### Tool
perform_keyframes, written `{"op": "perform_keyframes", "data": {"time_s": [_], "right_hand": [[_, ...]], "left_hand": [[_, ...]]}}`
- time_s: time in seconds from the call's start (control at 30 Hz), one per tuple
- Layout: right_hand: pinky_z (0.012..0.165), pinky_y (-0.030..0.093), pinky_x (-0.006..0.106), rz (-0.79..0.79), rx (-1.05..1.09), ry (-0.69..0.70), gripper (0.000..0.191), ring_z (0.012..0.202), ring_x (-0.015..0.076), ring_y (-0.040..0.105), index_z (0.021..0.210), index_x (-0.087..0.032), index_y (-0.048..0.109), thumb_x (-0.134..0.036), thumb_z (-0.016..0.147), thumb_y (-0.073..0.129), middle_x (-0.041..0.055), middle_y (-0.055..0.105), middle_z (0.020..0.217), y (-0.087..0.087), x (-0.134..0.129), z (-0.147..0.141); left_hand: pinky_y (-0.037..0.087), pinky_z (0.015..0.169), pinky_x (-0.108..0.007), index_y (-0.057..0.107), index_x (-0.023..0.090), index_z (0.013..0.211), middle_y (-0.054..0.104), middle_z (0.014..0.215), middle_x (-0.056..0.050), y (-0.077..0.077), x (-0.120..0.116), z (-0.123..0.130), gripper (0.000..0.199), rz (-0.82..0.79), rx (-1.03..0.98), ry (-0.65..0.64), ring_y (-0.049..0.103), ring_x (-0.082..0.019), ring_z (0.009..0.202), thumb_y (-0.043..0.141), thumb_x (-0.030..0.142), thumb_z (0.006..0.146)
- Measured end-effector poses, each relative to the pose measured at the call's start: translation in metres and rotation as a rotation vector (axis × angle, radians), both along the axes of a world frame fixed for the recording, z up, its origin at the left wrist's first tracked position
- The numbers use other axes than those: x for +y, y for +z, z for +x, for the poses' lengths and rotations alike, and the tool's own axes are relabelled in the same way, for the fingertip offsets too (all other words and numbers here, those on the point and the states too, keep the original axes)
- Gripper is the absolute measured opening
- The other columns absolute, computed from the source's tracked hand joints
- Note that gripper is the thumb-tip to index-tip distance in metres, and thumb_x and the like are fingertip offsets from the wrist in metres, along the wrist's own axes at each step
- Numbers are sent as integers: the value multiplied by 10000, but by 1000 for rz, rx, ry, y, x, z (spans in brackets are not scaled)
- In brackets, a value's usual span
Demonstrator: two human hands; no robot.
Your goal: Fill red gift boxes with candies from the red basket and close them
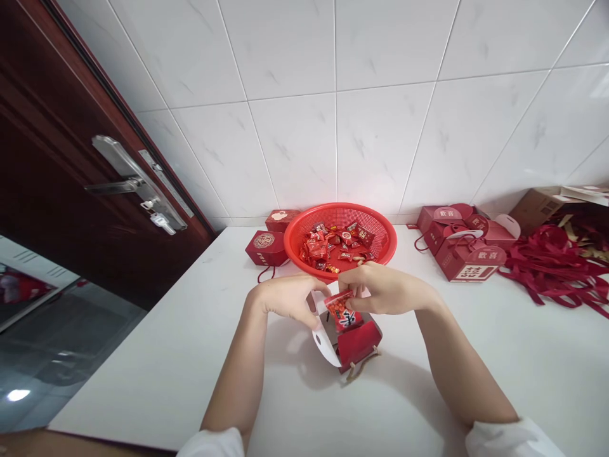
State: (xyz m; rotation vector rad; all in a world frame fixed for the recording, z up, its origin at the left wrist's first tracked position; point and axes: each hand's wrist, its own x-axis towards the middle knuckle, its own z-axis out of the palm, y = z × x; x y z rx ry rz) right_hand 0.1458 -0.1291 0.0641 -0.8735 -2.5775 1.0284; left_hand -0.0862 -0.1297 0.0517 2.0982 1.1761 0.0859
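An open red gift box [359,343] with white inner flaps and a twine handle sits on the white table. My left hand [292,301] grips the box's left flap between thumb and fingers. Over the box's opening, my right hand [380,289] pinches a red candy packet [341,311] with dark lettering, its lower end inside the box. Just behind my hands stands a red plastic basket [387,244] holding several red-wrapped candies [316,246].
Two closed red boxes [267,248] are left of the basket. Several red handled boxes [469,257] stand at the right, beside red ribbons [554,263] and a cardboard box [535,206]. A tiled wall [290,152] rises behind; a dark door [57,127] is at left.
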Motion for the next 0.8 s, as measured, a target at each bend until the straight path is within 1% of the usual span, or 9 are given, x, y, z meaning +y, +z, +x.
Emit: {"op": "perform_keyframes", "data": {"time_s": [0.07,0.1,0.17,0.27,0.33,0.43,0.53,0.67,0.8], "right_hand": [[567,384,243,-13,-98,58,103,644,142,622,802,-194,650,-106,822,599,12,723,752,1,-1,0],[574,384,245,-14,-146,67,101,657,146,629,829,-194,664,-115,832,601,18,735,778,1,-1,0],[575,379,249,6,-225,42,102,675,152,633,873,-192,677,-129,848,601,28,746,819,1,-2,-1],[579,375,257,45,-259,1,95,712,163,628,896,-190,679,-146,863,602,37,738,848,1,0,-1],[582,380,259,52,-264,-14,116,743,177,633,941,-197,683,-165,834,651,38,730,859,0,0,1],[570,376,264,100,-300,-78,252,771,201,631,998,-207,688,-187,753,747,47,720,883,-2,0,4],[580,370,280,147,-325,-131,255,796,219,626,994,-205,699,-189,746,757,64,724,931,-2,-3,5],[616,383,288,137,-371,-93,248,846,231,637,1016,-200,701,-203,771,735,71,718,1009,2,-8,4],[667,409,292,139,-428,-44,333,924,257,630,1051,-190,690,-279,745,785,80,691,1061,9,-11,7]], "left_hand": [[511,642,-245,708,225,1157,768,1073,-45,0,2,-1,601,-124,41,-33,730,-243,895,823,305,572],[518,656,-246,691,215,1202,760,1113,-60,0,2,-1,646,-153,49,-36,728,-252,941,824,303,575],[526,673,-247,679,207,1235,748,1161,-75,2,3,-1,691,-147,49,-33,723,-260,983,834,302,569],[526,680,-248,684,208,1234,727,1220,-87,3,2,0,700,-111,65,-40,720,-259,989,845,314,561],[521,681,-246,688,214,1230,725,1222,-84,3,0,0,698,-85,81,-44,718,-256,986,848,332,562],[512,692,-246,694,218,1224,740,1174,-71,7,-4,2,695,-50,124,-38,713,-252,970,854,362,563],[499,698,-247,709,223,1198,754,1098,-55,13,-11,6,661,-13,176,-49,702,-254,966,851,392,575],[483,697,-234,714,236,1178,751,1045,-30,23,-18,10,602,3,226,-80,680,-242,982,828,428,619],[476,711,-231,702,211,1185,729,1079,-35,28,-18,12,624,-38,319,-108,649,-241,1027,815,492,639]]}}
